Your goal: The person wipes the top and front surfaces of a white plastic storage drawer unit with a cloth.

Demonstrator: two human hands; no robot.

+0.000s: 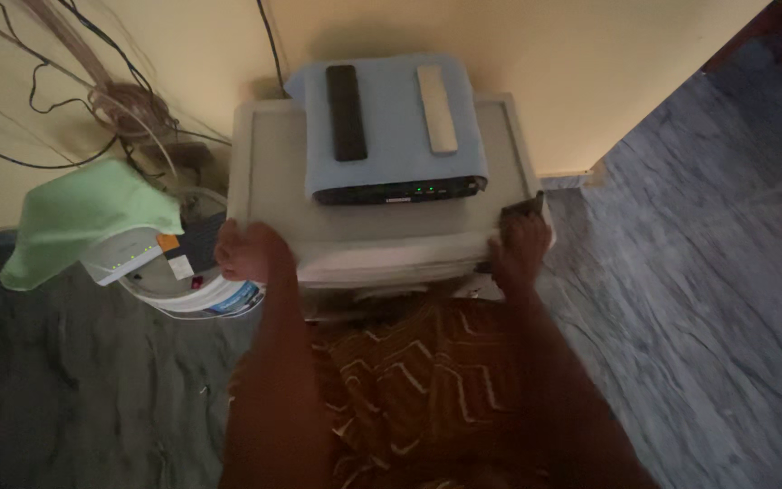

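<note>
Gripping table front edge, left hand and right hand both clenched on it; box beyond hands; probably mid-shift, next needing level, even pull.

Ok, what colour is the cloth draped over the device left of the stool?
Light green cloth, seen in the head view.

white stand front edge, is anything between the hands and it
Nothing visible does. The left hand and the right hand already grip the front corners of the white stand. The set-top box sits further back, clear of both.
</note>
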